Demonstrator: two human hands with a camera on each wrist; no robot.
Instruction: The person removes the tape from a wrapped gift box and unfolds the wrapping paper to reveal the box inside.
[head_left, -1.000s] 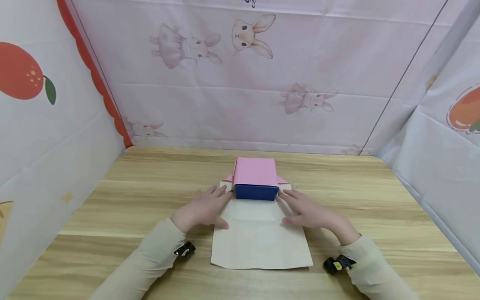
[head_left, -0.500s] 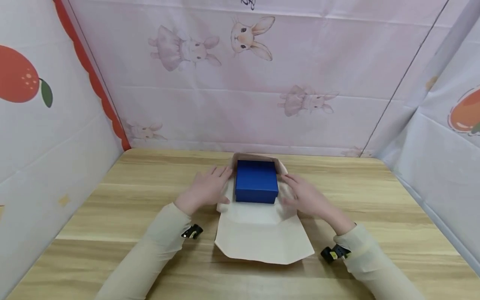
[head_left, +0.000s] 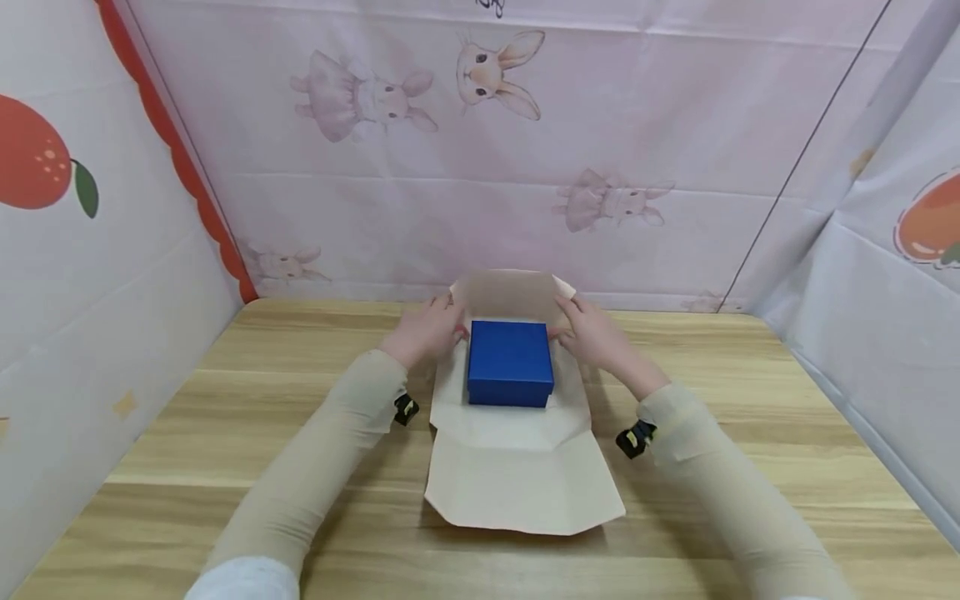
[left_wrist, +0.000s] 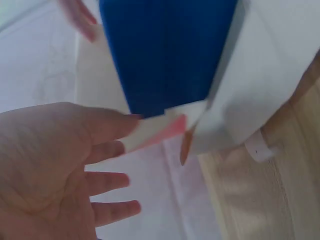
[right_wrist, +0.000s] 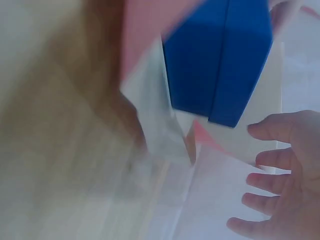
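Observation:
A blue lidded box (head_left: 510, 358) sits on a creased sheet of wrapping paper (head_left: 525, 492), cream inside and pink outside. The sheet's far flap (head_left: 510, 296) stands up behind the box. At the flap's left edge is my left hand (head_left: 426, 329); in the left wrist view its thumb and index fingertip lie against the paper (left_wrist: 100, 70) beside the box, other fingers straight. My right hand (head_left: 596, 333) touches the flap's right edge. The right wrist view shows its fingers (right_wrist: 265, 202) extended and spread, the thumb over the cream side near the box.
Wood-grain table (head_left: 285, 392) lies beneath everything. A pink rabbit-print sheet (head_left: 420, 217) hangs behind it, with white fruit-print sheets (head_left: 82, 275) at the sides. Black wrist cameras (head_left: 636, 438) are strapped under both sleeves.
The pink flap that covered the box has been lifted off and swung up behind it, baring the blue lid. Both hands have moved away from me along the paper's sides.

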